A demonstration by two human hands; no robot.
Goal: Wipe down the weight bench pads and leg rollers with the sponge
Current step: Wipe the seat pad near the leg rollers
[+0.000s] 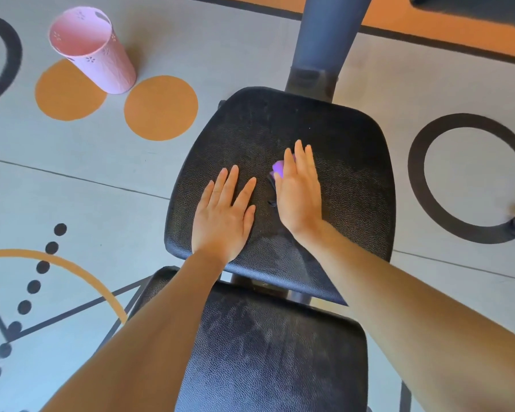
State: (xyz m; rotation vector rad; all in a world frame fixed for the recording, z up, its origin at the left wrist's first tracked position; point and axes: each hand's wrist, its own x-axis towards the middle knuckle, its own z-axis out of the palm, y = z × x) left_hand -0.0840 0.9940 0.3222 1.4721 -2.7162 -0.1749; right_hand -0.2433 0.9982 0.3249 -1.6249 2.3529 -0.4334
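two flat hands on the seat pad, sponge under the right

left hand (222, 217) laid palm-down on the black seat pad (351, 173), fingers straight and slightly spread, gripping nothing. right hand (298, 188) beside it, also flat, fingers straight and together, pressing down on the purple sponge (278, 167); grip not curled round it, only laid on top. sponge mostly hidden beneath the palm, a purple corner showing at the index-finger side, with a darker bit peeking out lower along the hand's left edge. sponge near the middle of the seat pad, touching its textured surface. hands close together, not touching.

second black pad (274, 361) nearer the camera, separated from the seat pad by a narrow gap with frame parts visible in it, faint smeared streaks across its top. dark grey upright post (324, 34) rising beyond the far edge of the seat pad.

pink perforated cylinder container (95, 52) standing on the floor (72, 173) to the far left, well apart from the pads, partly over an orange circle. floor pale grey with orange discs, black rings, dots and lines.
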